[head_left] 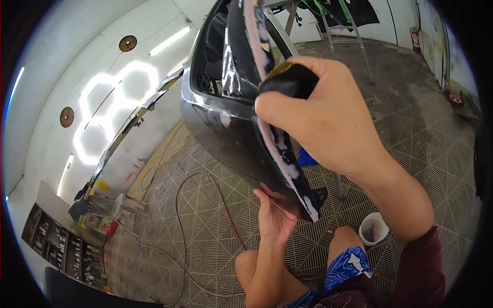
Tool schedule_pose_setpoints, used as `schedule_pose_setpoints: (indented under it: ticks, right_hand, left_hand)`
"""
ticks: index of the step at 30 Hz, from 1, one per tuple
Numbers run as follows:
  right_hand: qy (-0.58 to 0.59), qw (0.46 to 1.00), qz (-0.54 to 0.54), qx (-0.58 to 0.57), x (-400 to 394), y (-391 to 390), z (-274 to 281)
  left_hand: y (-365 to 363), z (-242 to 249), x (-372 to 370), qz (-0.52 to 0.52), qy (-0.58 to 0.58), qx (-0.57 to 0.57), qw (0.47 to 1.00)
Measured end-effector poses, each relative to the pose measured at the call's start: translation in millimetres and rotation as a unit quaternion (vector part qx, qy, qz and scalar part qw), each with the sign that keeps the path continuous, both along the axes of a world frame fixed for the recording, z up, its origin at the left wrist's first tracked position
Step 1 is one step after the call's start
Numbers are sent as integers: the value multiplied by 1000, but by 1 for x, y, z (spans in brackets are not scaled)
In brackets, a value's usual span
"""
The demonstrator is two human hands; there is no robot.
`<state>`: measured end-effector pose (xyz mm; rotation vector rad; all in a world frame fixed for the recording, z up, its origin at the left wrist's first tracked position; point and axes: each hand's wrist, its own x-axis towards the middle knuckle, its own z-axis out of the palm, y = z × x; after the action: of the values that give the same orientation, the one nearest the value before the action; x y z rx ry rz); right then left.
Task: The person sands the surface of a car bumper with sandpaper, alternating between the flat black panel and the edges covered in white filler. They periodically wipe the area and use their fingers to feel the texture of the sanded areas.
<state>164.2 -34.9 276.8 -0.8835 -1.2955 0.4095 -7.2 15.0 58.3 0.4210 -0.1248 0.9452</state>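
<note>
One block (294, 82) fills your closed right hand (334, 115); your half-open left hand (276, 220) meets the door (226, 136) (likely stiff, heavy, slick-faced), best braced by its lower edge.

Left of the grip (328, 110), hexagonal lights (114, 95) are glowing on a white wall (49, 138). Lower left, well apart from the grip, a shelf (67, 247) is standing. Patterned floor (405, 133) is stretching beneath the grip; a red extinguisher (415, 40) is showing upper right.

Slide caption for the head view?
Right hand holds a black sanding block at the streaked edge of a dark car door, left hand at the bottom.
</note>
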Motion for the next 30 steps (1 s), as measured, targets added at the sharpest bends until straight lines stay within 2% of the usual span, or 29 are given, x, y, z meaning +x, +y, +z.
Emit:
schedule_pose_setpoints:
  ticks: [1, 3, 5, 7, 8, 10, 12, 13, 17, 19, 21, 23, 24, 26, 30]
  right_hand:
    - [-6, 1000, 1, 4, 4, -2, 3]
    - [-6, 991, 119, -58, 15, -8, 10]
    - [-11, 996, 75, -51, 9, -4, 11]
    - [18, 1000, -8, -8, 1, -5, 9]
    - [14, 1000, -11, -4, 2, -3, 8]
    - [23, 995, 91, -33, 10, -1, 7]
    - [21, 992, 109, -53, 17, -5, 11]
    - [28, 988, 128, -75, 19, -6, 13]
    - [56, 993, 78, -64, 6, -8, 7]
    - [44, 999, -9, -18, -2, -6, 0]
    - [49, 999, 1, -11, -4, -5, -1]
    - [44, 996, 82, 5, 1, 1, 0]
    - [41, 996, 84, 1, 1, 0, 1]
    - [31, 993, 109, -24, 4, -6, 5]
    - [92, 993, 73, -22, 0, -6, -3]
  left_hand:
    - [6, -9, -1, -13, -8, 11, 1000]
    - [7, -3, 3, -27, -22, 28, 999]
    - [0, 3, 5, 1, 7, 25, 1000]
    - [5, -9, 2, -6, -12, 14, 1000]
    - [8, -12, 2, -13, -29, 5, 999]
    - [12, -19, 2, -22, -44, 13, 999]
    - [12, -16, 5, -29, -61, 22, 997]
    - [11, -14, 5, -11, -30, 25, 999]
    - [5, -5, 5, 8, 13, 29, 999]
    - [5, -5, 3, -2, 5, 38, 999]
    - [6, -3, 4, -10, -9, 48, 999]
    - [3, -2, 6, 19, 16, 28, 999]
    - [4, -5, 5, 21, 13, 24, 999]
    - [7, -4, 7, -4, -9, 30, 999]
    - [-7, 10, 8, 52, 54, 14, 997]
